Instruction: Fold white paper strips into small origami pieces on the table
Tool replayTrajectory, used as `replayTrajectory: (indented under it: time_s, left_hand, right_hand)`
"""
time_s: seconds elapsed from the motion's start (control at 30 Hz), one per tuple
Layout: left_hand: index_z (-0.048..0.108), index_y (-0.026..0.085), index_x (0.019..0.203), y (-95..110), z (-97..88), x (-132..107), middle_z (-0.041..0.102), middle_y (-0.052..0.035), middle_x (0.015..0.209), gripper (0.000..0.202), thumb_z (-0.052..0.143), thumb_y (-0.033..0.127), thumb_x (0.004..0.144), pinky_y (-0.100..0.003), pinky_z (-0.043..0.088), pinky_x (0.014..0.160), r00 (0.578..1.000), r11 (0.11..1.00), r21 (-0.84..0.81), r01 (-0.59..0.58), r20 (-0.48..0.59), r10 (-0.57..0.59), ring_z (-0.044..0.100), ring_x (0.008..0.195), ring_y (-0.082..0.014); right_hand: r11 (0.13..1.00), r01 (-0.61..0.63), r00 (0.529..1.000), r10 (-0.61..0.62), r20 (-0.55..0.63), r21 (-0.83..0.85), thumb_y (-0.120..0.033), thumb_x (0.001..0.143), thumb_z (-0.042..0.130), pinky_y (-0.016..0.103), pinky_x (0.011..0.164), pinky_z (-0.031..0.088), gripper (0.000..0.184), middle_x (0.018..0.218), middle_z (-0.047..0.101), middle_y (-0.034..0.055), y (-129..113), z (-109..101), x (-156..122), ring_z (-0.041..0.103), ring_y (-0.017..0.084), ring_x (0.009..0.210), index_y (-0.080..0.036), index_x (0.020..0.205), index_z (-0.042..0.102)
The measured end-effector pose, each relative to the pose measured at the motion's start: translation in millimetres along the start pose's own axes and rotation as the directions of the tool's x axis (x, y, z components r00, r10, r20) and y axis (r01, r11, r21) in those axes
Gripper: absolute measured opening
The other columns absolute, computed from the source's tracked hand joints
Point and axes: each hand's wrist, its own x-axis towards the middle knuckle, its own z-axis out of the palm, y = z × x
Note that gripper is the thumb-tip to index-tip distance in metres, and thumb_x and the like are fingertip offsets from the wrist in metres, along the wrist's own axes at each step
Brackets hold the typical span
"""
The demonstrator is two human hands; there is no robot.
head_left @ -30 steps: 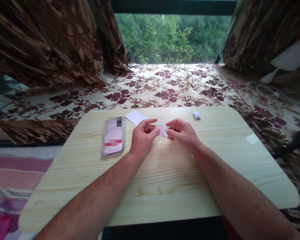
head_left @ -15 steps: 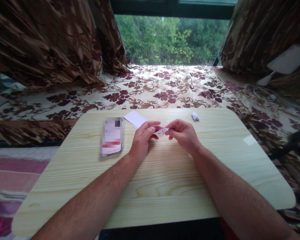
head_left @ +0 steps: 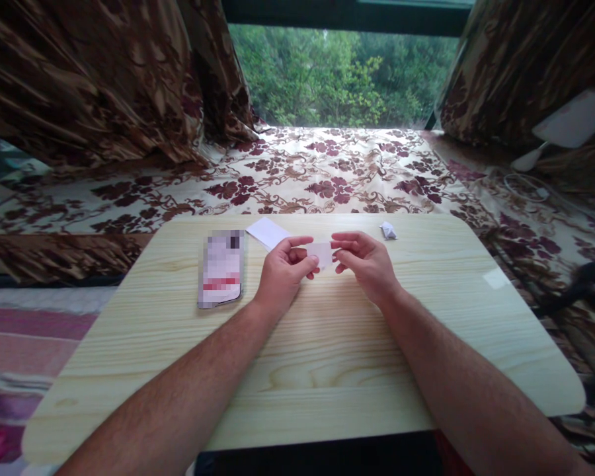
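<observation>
Above the middle of the wooden table (head_left: 287, 370), a small square of folded white paper (head_left: 322, 256) stands between my two hands. My left hand (head_left: 283, 268) pinches its left side, thumb on the near face and the other fingers behind. At the right edge, the bent fingers and thumb of my right hand (head_left: 367, 263) hold the paper lightly. Both index fingers reach out along its top. Beyond my left hand lies a flat stack of white paper (head_left: 266, 231). A small folded white paper shape (head_left: 388, 231) rests farther back on the right.
A phone (head_left: 221, 268), blurred by pixels, lies left of my left hand. Behind the table spreads a floral cloth (head_left: 327, 168) beneath the window. A white lamp (head_left: 572, 119) stands at the far right, its cable coiled nearby.
The folded paper was tilted and narrow between my fingertips; now its flat square face shows. My right fingers have spread a little, and my left thumb lies across the paper.
</observation>
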Motion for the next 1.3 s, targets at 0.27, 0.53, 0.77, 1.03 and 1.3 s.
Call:
replayTrajectory:
  time_s: [0.27, 0.53, 0.77, 1.03, 1.3]
  left_hand:
    - [0.058, 0.016, 0.109, 0, 0.2, 2, 0.066, 0.0005, 0.073, 0.047, 0.076, 0.027, 0.067, -0.024, 0.05, 0.054, 0.995, 0.999, 0.033, -0.016, -0.101, 0.019, 0.068, 0.064, -0.016]
    - [0.053, 0.018, 0.105, 1, 1.1, 0, 0.07, -0.0008, 0.074, 0.044, 0.075, 0.023, 0.067, -0.023, 0.048, 0.053, 0.999, 0.998, 0.057, -0.027, -0.022, 0.029, 0.065, 0.062, -0.0147]
    - [0.053, 0.019, 0.111, 6, 4.5, -4, 0.07, 0.0007, 0.073, 0.05, 0.076, 0.022, 0.067, -0.021, 0.045, 0.055, 0.999, 0.996, 0.084, 0.015, 0.028, -0.017, 0.059, 0.057, -0.0108]
    - [0.056, 0.018, 0.112, 14, 10.6, -8, 0.068, 0.0016, 0.071, 0.053, 0.08, 0.024, 0.064, -0.02, 0.041, 0.052, 0.998, 0.989, 0.139, 0.05, 0.021, -0.053, 0.057, 0.054, -0.0097]
    - [0.056, 0.018, 0.112, 15, 10.6, -7, 0.068, 0.0016, 0.07, 0.053, 0.08, 0.025, 0.065, -0.02, 0.039, 0.049, 0.998, 0.983, 0.171, 0.062, 0.011, -0.064, 0.054, 0.05, -0.009]
  right_hand:
    - [0.991, -0.111, 0.992, 0.114, 0.044, -0.075, -0.034, 0.07, 0.076, 0.021, 0.048, 0.05, 0.026, 0.071, 0.068, 0.0017, 4, 2, 0, 0.062, 0.012, 0.06, -0.015, 0.087, 0.068]
    - [0.989, -0.09, 0.994, 0.095, 0.045, -0.116, -0.034, 0.072, 0.075, 0.021, 0.047, 0.049, 0.024, 0.066, 0.065, -0.0003, 4, 3, -1, 0.06, 0.011, 0.056, -0.015, 0.083, 0.065]
    - [0.989, -0.076, 0.994, 0.085, 0.062, -0.13, -0.035, 0.075, 0.071, 0.021, 0.046, 0.045, 0.021, 0.057, 0.06, -0.0027, 4, 2, -2, 0.054, 0.01, 0.049, -0.017, 0.076, 0.062]
    - [0.987, -0.082, 0.993, 0.092, 0.069, -0.137, -0.033, 0.074, 0.07, 0.021, 0.046, 0.041, 0.019, 0.053, 0.057, -0.0041, 0, 4, -2, 0.051, 0.009, 0.046, -0.018, 0.071, 0.059]
    - [0.986, -0.078, 0.992, 0.092, 0.089, -0.147, -0.031, 0.075, 0.069, 0.021, 0.047, 0.041, 0.017, 0.054, 0.057, -0.0042, 2, 3, -2, 0.051, 0.009, 0.047, -0.017, 0.071, 0.06]
